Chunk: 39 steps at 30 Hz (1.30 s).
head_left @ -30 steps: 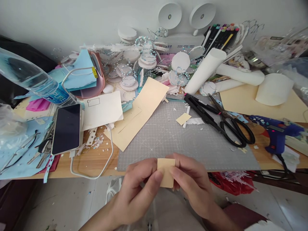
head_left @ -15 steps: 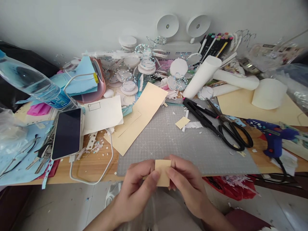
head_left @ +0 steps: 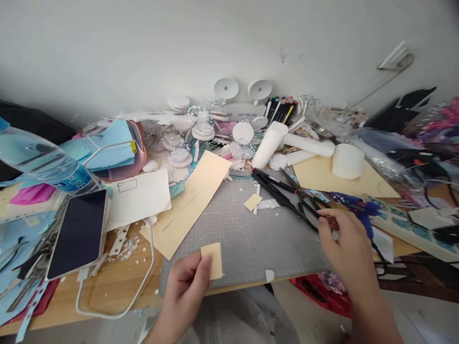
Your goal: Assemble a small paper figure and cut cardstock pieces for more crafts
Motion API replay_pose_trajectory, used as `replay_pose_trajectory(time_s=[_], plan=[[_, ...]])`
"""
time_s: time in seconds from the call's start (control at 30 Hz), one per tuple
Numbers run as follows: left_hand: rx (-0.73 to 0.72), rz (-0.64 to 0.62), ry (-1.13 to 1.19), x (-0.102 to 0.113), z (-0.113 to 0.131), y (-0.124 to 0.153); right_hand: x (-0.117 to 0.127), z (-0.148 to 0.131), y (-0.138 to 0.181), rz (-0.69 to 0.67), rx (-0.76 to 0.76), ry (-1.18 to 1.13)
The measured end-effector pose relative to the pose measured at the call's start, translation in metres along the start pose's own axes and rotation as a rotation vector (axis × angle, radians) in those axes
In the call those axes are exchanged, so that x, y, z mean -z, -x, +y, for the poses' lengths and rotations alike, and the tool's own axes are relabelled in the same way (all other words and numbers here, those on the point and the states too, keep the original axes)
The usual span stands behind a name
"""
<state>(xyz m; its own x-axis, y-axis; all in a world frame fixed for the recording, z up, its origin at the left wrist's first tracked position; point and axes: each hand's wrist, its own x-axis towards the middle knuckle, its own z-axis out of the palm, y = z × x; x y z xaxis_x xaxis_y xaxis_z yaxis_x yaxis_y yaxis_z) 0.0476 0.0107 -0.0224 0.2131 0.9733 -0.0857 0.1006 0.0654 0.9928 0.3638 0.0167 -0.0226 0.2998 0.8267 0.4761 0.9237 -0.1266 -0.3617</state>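
In the head view, my left hand (head_left: 188,279) pinches a small cream card piece (head_left: 215,260) between thumb and fingers, above the front edge of the grey cutting mat (head_left: 236,243). Reaching right, my right hand (head_left: 344,239) has its fingertips closed on the handle of the black scissors (head_left: 304,196). Part of the handles is hidden behind the fingers. The scissors lie beside a long black tool with pink accents (head_left: 274,188). Another small cream card piece (head_left: 253,202) rests on the mat near a thin white stick (head_left: 257,197).
A long cream card strip (head_left: 204,188) and a white sheet with a drawn rectangle (head_left: 143,196) lie left. Beyond them are a phone (head_left: 79,234) and a water bottle (head_left: 46,157). A blue glue gun (head_left: 362,210) is right. White rolls (head_left: 268,145) and paper discs crowd the back.
My right hand has left the cream card piece and moved right to the scissors. My left hand keeps the piece alone. The view has turned up and to the right.
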Motion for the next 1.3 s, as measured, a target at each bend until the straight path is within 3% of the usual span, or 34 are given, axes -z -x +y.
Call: replay_pose_trajectory(time_s=[0.07, 0.2, 0.5, 0.73, 0.97, 1.17, 1.3], plan=[[-0.005, 0.008, -0.013, 0.001, -0.005, 0.000, -0.003, 0.027, -0.009, -0.110, 0.002, 0.244], [-0.020, 0.019, -0.019, 0.002, -0.006, 0.004, -0.017, 0.047, -0.023, -0.258, -0.002, 0.378], [-0.056, 0.087, -0.043, 0.004, 0.013, 0.015, -0.023, 0.046, -0.040, -0.489, 0.008, 0.500], [-0.114, 0.051, -0.035, 0.005, 0.024, 0.017, -0.014, 0.033, -0.044, -0.473, -0.091, 0.489], [-0.171, 0.075, -0.087, 0.007, 0.030, 0.015, 0.015, 0.008, -0.037, -0.372, -0.269, 0.364], [-0.177, 0.078, -0.088, 0.006, 0.028, 0.010, 0.032, -0.008, -0.026, -0.258, -0.520, -0.122], [-0.147, 0.073, -0.088, 0.006, 0.025, 0.009, 0.031, -0.016, -0.009, -0.419, -0.484, -0.461]])
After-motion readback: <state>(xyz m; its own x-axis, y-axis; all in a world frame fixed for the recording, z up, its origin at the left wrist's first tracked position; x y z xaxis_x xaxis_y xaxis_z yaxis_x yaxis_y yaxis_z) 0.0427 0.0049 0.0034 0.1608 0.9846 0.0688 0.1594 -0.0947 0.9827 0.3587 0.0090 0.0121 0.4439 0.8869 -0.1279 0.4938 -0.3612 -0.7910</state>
